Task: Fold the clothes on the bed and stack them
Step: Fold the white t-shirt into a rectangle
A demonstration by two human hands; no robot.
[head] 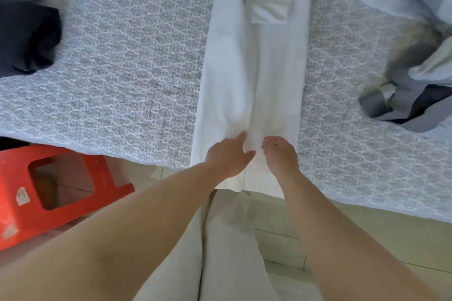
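We have the white garment (254, 76) laid lengthwise across the bed (127, 76), its near end hanging over the near edge, where both our hands meet it. Our left hand (228, 156) rests on the cloth with fingers nearly straight, thumb spread, gripping nothing. Our right hand (281, 154) has its fingers curled down at the cloth, but whether it pinches the fabric we cannot tell. The overhanging end could drag the piece off the near edge if we let go carelessly, and its long centre crease may shift. The garment looks thin, smooth and already folded narrow, with a pocket-like panel towards the far edge.
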